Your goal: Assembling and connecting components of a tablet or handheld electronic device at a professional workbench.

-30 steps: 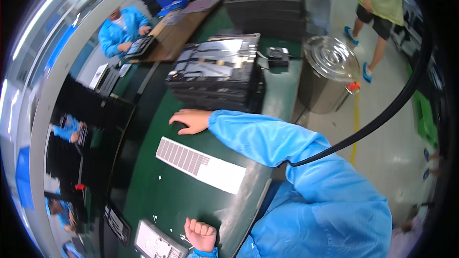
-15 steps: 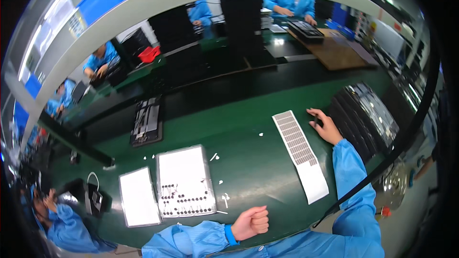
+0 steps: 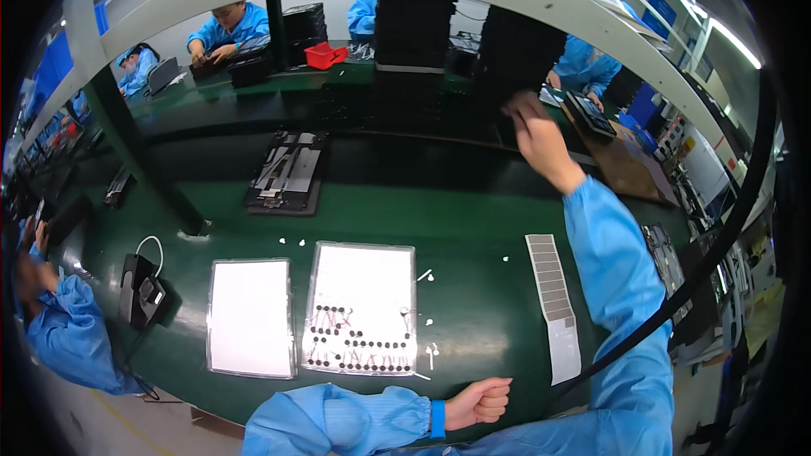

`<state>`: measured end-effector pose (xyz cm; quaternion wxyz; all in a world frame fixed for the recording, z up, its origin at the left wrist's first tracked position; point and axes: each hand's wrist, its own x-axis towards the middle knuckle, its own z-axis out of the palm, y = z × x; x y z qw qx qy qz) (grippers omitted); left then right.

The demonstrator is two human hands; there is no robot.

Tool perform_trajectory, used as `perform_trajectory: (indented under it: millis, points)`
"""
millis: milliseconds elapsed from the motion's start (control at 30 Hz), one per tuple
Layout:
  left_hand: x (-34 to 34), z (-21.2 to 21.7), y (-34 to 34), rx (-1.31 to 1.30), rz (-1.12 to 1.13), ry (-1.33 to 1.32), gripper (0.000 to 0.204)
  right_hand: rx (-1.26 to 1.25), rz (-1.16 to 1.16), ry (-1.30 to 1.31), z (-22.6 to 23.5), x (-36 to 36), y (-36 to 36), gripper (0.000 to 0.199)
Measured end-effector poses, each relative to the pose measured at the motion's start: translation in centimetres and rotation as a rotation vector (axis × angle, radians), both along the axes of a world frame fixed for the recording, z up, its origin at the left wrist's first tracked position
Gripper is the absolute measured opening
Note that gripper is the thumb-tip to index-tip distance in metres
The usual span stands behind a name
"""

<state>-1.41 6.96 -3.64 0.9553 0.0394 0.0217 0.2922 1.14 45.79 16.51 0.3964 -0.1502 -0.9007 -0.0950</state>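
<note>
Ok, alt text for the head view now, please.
Right hand outstretched and blurred across a green table, left hand curled near its front edge. Left of them are two white trays, one holding black pieces; a striped sheet lies beside the right forearm.

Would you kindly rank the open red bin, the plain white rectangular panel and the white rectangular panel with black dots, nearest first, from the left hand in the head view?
1. White rectangular panel with black dots: up and left of the left hand.
2. Plain white rectangular panel: farther left.
3. Open red bin: far back.
</note>
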Motion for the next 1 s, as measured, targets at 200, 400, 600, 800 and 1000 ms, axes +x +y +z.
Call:
perform_trajectory:
  millis: [200,400,600,800,1000]
  points:
    - [1.0,-0.2,0.2,-0.037,0.008,0.05,0.052,0.255,-0.313,-0.173,7.8,-16.9,7.5,0.043]
    - [2.3,-1.5,0.1,-0.08,-0.003,0.01,0.053,0.491,-0.43,-0.041,9.7,-26.5,11.1,0.07]
    - [4.6,-6.2,-0.5,-0.092,-0.052,-0.067,0.045,0.321,-0.566,-0.008,9.6,-32.1,12.3,0.088]
    - [3.5,-3.9,-0.8,-0.032,-0.105,0.092,0.033,0.392,-0.66,0.033,9.6,-30.7,15.6,0.091]
    - [3.4,-5.0,0.3,-0.047,-0.123,0.048,0.034,0.209,-0.575,-0.019,10.4,-28.6,13.8,0.093]
